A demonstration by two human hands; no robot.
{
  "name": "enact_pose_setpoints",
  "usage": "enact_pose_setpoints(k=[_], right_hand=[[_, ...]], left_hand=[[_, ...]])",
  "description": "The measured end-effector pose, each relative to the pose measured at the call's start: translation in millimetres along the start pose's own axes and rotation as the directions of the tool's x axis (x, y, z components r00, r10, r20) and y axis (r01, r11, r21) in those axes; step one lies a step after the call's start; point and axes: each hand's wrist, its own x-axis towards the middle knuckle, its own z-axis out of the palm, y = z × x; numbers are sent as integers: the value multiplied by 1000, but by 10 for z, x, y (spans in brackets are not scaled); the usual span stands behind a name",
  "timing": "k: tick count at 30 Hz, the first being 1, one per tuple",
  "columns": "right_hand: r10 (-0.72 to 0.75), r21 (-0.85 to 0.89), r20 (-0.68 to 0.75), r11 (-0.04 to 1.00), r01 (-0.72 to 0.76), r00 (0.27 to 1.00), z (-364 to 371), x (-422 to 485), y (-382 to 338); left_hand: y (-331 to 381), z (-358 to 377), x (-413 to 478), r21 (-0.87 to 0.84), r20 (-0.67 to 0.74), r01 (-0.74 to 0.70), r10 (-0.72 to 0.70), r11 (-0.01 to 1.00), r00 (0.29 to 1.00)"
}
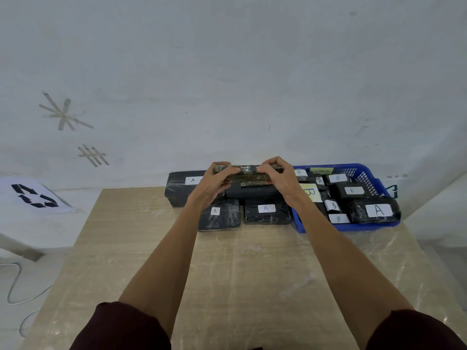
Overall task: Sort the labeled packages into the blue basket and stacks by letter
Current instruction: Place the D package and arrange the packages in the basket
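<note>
Dark maroon sleeves [121, 329] at the bottom edge, bare forearms reaching forward over the pale surface [240, 274]; both hands raised at the far side, level with each other. Left hand [214, 183] and right hand [280, 178] each grip one end of a flat wrapped package [249, 173], fingers curled over its top edge; its label is not visible. Directly beneath the hands, a long dark package [252, 192] lies on the surface; nearer than the hands, two A-labelled packages [219, 214] sit side by side, just apart; left of the left hand, a larger A package [182, 188]. Right of the right hand, the blue basket [353, 228] holds several B-labelled packages [351, 190], a big A package [376, 210] at its near right corner, and a yellow B note [310, 192] just beside the right wrist. Far left of the hands, a sheet with a recycling symbol [32, 197]; a white cable [15, 286] on the floor.
</note>
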Motion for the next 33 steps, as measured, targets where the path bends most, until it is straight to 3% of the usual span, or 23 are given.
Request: enact_pose_setpoints(k=[18, 21, 25, 30, 33], right_hand=[[-10, -53, -2, 999, 10, 1000, -131, -25, 28], [-58, -160, 7, 985, 59, 998, -154, -14, 69], [-96, -389, 138, 910, 144, 986, -196, 18, 110], [-139, -747, 211, 616, 252, 967, -124, 79, 151], [-85, -752, 169, 632, 185, 982, -132, 106, 176]], left_hand=[[32, 95, -32, 119, -25, -101, 104, 988, 994], [5, 90, -14, 167, -70, -112, 125, 980, 990], [11, 133, -7, 271, -131, -121, 162, 955, 978], [82, 294, 5, 375, -81, -170, 216, 911, 973], [130, 331, -21, 317, 25, -209, 213, 925, 977]])
